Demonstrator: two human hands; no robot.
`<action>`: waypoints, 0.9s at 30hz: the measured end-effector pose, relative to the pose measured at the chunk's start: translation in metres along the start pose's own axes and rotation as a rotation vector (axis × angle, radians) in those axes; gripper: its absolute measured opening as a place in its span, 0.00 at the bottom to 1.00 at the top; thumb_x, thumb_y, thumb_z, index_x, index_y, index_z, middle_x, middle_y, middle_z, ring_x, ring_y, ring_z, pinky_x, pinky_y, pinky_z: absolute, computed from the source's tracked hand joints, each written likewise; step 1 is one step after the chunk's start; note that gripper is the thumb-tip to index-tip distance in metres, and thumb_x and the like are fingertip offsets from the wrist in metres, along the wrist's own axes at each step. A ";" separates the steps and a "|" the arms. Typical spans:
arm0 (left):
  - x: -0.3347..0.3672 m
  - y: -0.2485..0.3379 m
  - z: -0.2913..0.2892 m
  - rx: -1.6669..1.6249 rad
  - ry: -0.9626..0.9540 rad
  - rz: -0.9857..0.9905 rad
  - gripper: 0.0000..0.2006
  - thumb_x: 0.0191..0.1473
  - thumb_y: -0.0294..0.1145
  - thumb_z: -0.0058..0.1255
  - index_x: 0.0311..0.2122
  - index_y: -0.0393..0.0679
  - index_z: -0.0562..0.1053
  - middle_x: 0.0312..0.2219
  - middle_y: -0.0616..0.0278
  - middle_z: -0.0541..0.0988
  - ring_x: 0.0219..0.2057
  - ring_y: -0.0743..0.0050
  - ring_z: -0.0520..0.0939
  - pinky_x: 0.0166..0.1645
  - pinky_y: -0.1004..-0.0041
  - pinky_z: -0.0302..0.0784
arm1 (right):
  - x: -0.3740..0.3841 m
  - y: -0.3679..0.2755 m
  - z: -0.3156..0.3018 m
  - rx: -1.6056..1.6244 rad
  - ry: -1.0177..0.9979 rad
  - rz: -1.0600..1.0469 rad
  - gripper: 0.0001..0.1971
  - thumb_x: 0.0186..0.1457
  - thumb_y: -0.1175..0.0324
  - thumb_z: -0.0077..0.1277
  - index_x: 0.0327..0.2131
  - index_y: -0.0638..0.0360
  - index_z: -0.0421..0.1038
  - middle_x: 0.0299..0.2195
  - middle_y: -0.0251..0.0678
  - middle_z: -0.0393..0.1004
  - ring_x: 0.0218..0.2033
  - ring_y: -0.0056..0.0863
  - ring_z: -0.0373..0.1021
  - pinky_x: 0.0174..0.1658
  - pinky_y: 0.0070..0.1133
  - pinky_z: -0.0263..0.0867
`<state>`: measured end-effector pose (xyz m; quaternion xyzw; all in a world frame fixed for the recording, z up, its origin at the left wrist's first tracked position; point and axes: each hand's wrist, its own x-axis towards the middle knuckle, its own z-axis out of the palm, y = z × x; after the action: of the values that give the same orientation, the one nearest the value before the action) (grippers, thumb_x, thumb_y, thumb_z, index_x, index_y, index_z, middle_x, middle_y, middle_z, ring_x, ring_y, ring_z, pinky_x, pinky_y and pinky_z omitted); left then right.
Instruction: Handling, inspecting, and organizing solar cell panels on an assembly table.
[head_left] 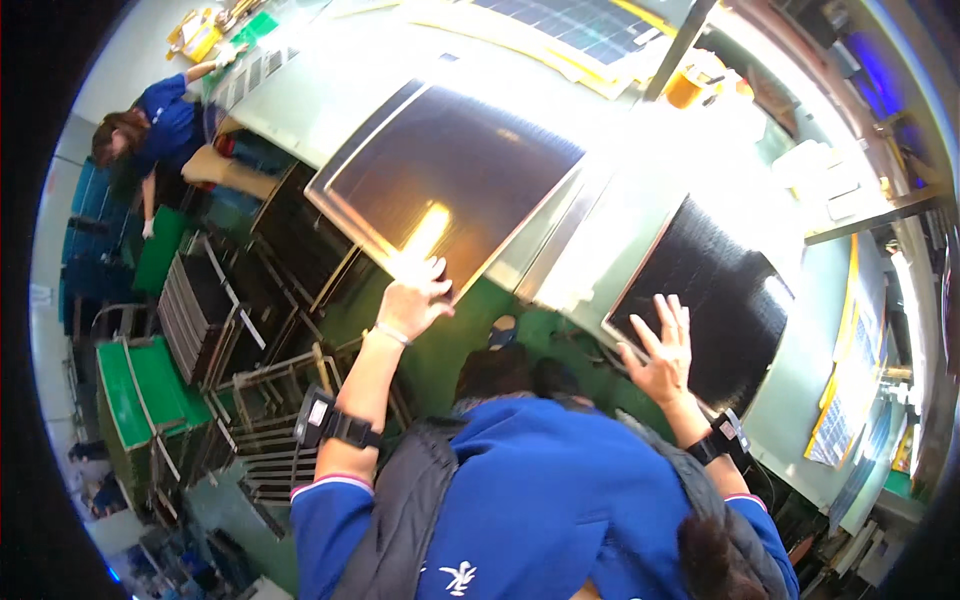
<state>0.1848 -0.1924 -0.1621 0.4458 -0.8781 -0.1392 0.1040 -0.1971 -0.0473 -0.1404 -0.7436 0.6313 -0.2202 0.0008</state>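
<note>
A dark, glossy rectangular panel (470, 170) with fine lines, like a solar panel, lies tilted on a pale table, its near edge overhanging. My left hand (410, 300) is at that near edge, thumb and fingers apart and slightly bent; whether it touches the edge I cannot tell. A second black panel (705, 300) lies on the table to the right. Over its near left part my right hand (660, 350) is spread, with nothing in it; contact with the surface is unclear. Black straps with small devices are on both my forearms.
The pale table (600, 220) has a gap between its sections. Metal racks (250, 400) holding panels and green boards (150, 390) stand at left. Farther left, another person (165, 125) in blue bends beside the table. Gridded panels (575, 30) lie at the far side, near an upright post (680, 50).
</note>
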 end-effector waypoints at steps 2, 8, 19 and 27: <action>0.006 -0.007 -0.002 -0.007 -0.068 0.029 0.22 0.33 0.40 0.63 0.39 0.47 0.77 0.41 0.57 0.76 0.45 0.59 0.75 0.50 0.67 0.70 | 0.037 -0.001 0.002 0.155 -0.024 0.030 0.19 0.44 0.66 0.57 0.43 0.59 0.72 0.53 0.51 0.62 0.55 0.50 0.58 0.57 0.38 0.55; -0.002 -0.005 0.006 0.018 0.005 0.267 0.08 0.49 0.27 0.48 0.36 0.38 0.72 0.41 0.45 0.75 0.47 0.49 0.75 0.50 0.60 0.71 | 0.190 -0.010 0.085 0.399 -0.093 -0.264 0.30 0.44 0.57 0.58 0.51 0.58 0.65 0.56 0.48 0.57 0.60 0.48 0.51 0.60 0.37 0.49; 0.027 0.031 -0.033 -0.080 0.666 0.202 0.02 0.48 0.23 0.51 0.29 0.39 0.73 0.32 0.55 0.80 0.34 0.60 0.82 0.38 0.68 0.78 | 0.221 -0.012 0.142 0.154 -0.376 -0.460 0.16 0.50 0.61 0.48 0.45 0.45 0.71 0.55 0.38 0.63 0.57 0.43 0.56 0.58 0.31 0.55; 0.114 0.008 0.028 0.192 0.097 -0.198 0.23 0.55 0.53 0.40 0.57 0.69 0.62 0.61 0.53 0.52 0.61 0.37 0.51 0.59 0.37 0.44 | 0.379 -0.072 0.023 0.426 0.142 -0.560 0.07 0.40 0.74 0.48 0.25 0.50 0.72 0.21 0.36 0.73 0.26 0.39 0.72 0.30 0.33 0.68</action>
<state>0.1041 -0.2763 -0.1787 0.5443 -0.8331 -0.0424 0.0887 -0.0817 -0.3947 -0.0174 -0.8539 0.3414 -0.3894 0.0515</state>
